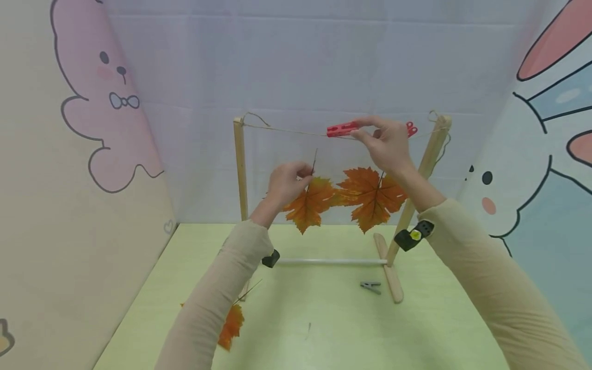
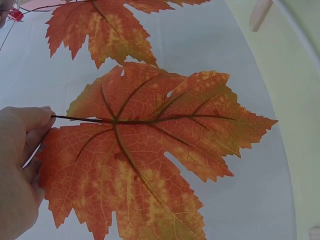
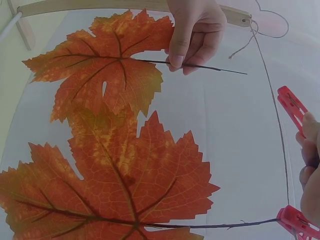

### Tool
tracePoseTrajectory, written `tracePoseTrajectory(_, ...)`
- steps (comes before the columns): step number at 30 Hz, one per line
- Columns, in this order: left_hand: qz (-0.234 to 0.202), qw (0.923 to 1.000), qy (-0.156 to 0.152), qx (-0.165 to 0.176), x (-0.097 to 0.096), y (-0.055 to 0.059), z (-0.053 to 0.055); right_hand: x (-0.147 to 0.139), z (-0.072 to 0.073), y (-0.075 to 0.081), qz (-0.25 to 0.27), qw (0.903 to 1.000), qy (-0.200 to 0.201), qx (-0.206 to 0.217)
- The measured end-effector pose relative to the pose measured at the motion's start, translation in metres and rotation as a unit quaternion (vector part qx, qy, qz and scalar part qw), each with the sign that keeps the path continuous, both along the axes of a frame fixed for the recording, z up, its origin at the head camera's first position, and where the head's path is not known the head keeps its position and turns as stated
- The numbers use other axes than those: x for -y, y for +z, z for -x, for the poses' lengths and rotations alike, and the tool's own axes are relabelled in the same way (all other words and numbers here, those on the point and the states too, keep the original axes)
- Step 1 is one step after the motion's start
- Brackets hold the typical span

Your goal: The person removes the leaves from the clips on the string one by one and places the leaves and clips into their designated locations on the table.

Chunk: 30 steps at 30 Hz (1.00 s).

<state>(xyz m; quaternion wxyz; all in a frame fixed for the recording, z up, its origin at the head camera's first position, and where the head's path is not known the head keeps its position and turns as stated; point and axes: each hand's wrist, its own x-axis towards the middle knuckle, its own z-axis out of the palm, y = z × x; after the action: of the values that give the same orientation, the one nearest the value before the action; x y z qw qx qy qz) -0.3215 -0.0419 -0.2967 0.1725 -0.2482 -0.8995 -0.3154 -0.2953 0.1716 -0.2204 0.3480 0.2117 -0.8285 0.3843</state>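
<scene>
My left hand [image 1: 289,182] pinches the dark stem of an orange maple leaf [image 1: 305,208], whose blade hangs below the fingers and whose stem tip points up. My right hand [image 1: 387,146] holds a red clothespin [image 1: 339,129] by one end, beside the string [image 1: 282,130]. A second red clothespin [image 3: 295,220] sits on that string, partly hidden behind the right hand in the head view. From it hangs another maple leaf [image 1: 375,198] by its stem, overlapping the edge of the held leaf in the right wrist view.
Wooden posts [image 1: 240,164] [image 1: 435,144] carry the string, with a white rod [image 1: 330,261] low between them. On the pale green table [image 1: 342,334] lie a grey clothespin [image 1: 370,286] and a third maple leaf [image 1: 232,326], partly behind the left sleeve. Printed cloth stands around.
</scene>
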Motion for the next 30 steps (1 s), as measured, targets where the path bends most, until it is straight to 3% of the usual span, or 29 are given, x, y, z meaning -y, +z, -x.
tracePoseTrajectory(9,-0.003,1.0000,0.002,0.009,0.014,-0.007,-0.001,0.001,-0.004,-0.002,0.042,0.9991,-0.001,-0.007)
tracePoseTrajectory(19,-0.002,0.9998,0.005,0.020,0.029,-0.016,-0.004,0.014,-0.039,0.002,0.083,0.9944,0.051,-0.043)
tracePoseTrajectory(30,-0.002,0.9998,0.009,0.016,0.049,-0.027,-0.009,0.008,-0.045,-0.022,0.054,0.9944,0.068,-0.060)
